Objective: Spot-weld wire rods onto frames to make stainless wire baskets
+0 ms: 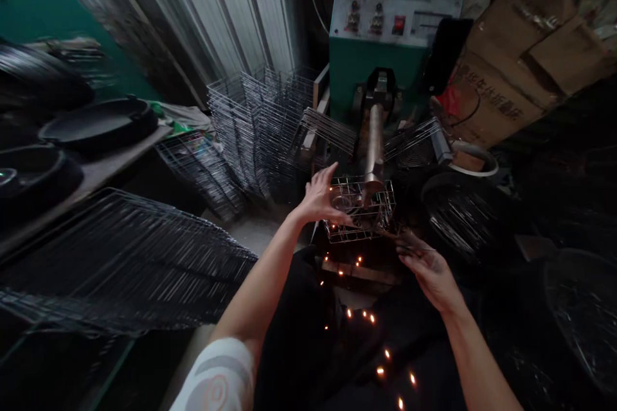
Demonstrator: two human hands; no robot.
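Observation:
A small wire basket [359,234] sits under the metal electrode arm [374,148] of a green spot welder [347,64]. My left hand [319,198] spans the basket's left side, thumb over its front wires and index finger stretched out. My right hand [424,264] is closed at the basket's lower right, pinching what looks like a thin metal rod [388,233]; its far end is lost in the dark by the basket. Orange sparks [369,316] fall below the basket and over my dark-clothed lap.
Stacked wire panels [260,128] stand left of the welder, with more wire racks [120,263] nearer me. Dark round pans [99,122] rest on a shelf at left. At right are a cardboard box [506,90] and a round container of metal rods [463,218]. A phone [446,54] hangs by the control panel.

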